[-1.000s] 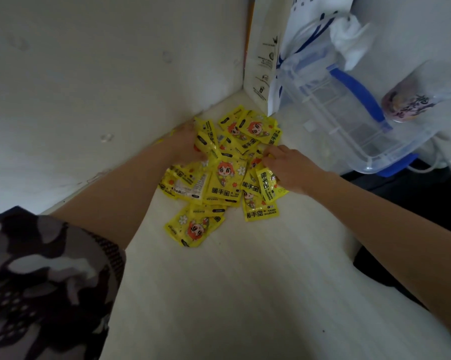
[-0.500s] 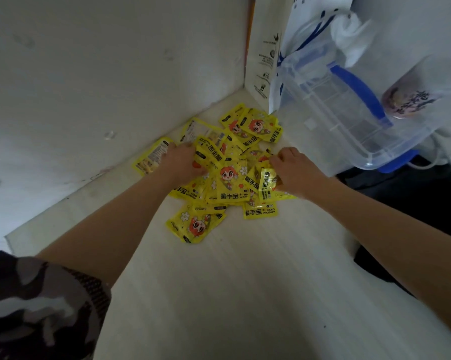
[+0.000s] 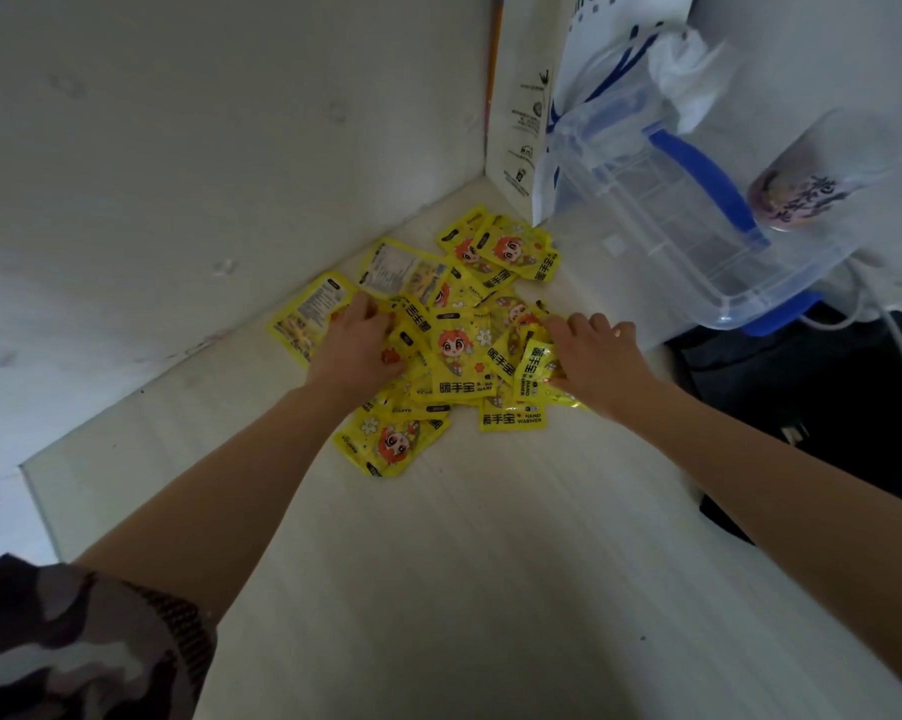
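At the lower left a camouflage sleeve [image 3: 64,641] covers the upper part of the left arm, which stretches along the pale counter [image 3: 490,563] toward the corner where it meets the white wall [image 3: 178,148]. The left hand [image 3: 357,345] lies palm down on the left side of a loose heap of yellow hand-warmer packets [image 3: 456,350], its fingers stretched out and slightly apart, pressing on the packets beneath. The heap sits on the counter close to the corner, with packets overlapping one another, some face up with a cartoon figure, some showing the printed back. The right hand [image 3: 594,356] rests on the right edge of the heap, knuckles up and fingers bent; one tilted packet [image 3: 534,368] stands against its thumb side, though whether it is pinched cannot be told. Behind the heap a white paper bag [image 3: 516,122] stands upright against the wall. Just right of it a clear plastic box [image 3: 698,241] with a blue handle [image 3: 708,179] lies tipped, its opening facing the heap. Farther right, a cup [image 3: 797,194] and white cables [image 3: 901,324] show.
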The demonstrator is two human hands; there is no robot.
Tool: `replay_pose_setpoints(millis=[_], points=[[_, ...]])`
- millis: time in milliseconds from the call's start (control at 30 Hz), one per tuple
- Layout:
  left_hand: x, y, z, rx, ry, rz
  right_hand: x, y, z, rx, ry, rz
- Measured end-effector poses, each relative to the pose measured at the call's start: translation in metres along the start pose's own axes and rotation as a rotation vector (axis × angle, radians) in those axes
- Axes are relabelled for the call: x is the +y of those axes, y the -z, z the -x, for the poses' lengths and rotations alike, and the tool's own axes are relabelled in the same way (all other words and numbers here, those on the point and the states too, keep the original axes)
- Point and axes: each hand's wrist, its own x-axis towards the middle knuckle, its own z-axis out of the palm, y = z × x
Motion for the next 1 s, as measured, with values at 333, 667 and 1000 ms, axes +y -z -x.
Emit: replay_pose_setpoints(millis=[333,667,1000], points=[[0.009,-0.002,0.04,0.054,0.105,0.178,-0.004,-0.006,0.036,0.067,-0.003,0.026],[0.049,-0.01,0.138,0.19,0.336,0.596,-0.039,-0.002,0.099,0.041,-0.002,-0.355],[0.073,-0.042,0.228,0.097,0.402,0.785,-0.096,-0.01,0.189,-0.034,-0.09,-0.604]])
